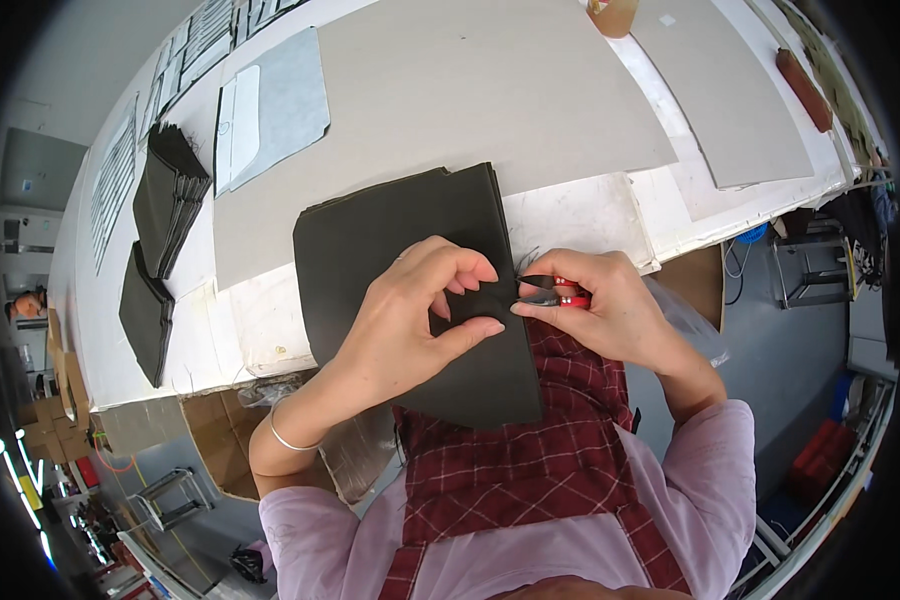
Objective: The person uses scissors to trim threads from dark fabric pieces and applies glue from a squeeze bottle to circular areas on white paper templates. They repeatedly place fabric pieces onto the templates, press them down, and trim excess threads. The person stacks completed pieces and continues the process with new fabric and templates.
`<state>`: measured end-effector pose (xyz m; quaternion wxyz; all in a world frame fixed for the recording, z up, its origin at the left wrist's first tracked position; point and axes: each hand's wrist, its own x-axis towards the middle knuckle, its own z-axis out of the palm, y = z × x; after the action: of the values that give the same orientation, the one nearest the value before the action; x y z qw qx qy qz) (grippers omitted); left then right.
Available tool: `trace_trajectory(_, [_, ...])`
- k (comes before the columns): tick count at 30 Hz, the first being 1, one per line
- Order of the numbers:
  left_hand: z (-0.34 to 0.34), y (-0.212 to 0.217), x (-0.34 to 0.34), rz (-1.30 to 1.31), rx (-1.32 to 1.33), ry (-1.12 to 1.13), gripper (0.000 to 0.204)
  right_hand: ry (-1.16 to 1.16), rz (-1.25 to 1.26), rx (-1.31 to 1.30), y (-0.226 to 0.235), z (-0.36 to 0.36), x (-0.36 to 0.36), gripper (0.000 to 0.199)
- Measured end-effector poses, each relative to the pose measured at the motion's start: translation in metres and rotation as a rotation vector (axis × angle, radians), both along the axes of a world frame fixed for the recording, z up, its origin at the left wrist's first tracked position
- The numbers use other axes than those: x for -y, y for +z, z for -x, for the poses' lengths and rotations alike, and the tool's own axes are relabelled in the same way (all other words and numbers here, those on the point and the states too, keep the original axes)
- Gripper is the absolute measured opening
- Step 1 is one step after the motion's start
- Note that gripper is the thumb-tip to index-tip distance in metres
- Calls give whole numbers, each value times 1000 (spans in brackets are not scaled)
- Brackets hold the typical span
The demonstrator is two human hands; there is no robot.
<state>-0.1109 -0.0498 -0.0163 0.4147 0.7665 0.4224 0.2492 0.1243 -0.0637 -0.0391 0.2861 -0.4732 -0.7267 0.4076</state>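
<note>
A stack of dark, nearly black cut pieces (370,240) lies at the table's front edge and hangs over it toward my lap. My left hand (410,310) hovers on or just above the stack, thumb and fingers curved apart with no object between them. In my right hand (595,300) is a pair of small thread snips (570,292) with red on the handles, gripped between thumb and fingers. Their dark blades point left at the stack's right edge, where a few loose threads show. Whether the blades touch the edge, I cannot tell.
A large grey board (450,90) covers much of the white table. Two folded dark bundles (168,195) sit at the left, near a pale blue sheet (290,110). A cup of brown liquid (612,15) stands at the back; a narrower grey board (720,100) lies right.
</note>
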Motion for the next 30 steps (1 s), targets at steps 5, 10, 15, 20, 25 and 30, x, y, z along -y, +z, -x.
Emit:
trace_trajectory(5, [-8,-3,3,-168,-54,-17,25,81,232,-193,0,-5,-7,18])
trace_trajectory(10, [-13,-4,1,-244,-68,-64,10,111,378,-367,15,-11,-12,23])
trace_trajectory(15, [-10,-6,-4,85,111,38,5,-128,-169,-71,17,-20,-8,29])
trace_trajectory(20, [-5,-16,-7,403,224,118,8,67,-428,298,5,-30,5,34])
trace_trajectory(25, [-7,-14,-8,453,251,133,8,144,-533,408,2,-21,-1,36])
trace_trajectory(30, [-7,-15,-8,474,295,131,9,189,-524,403,1,-14,-10,36])
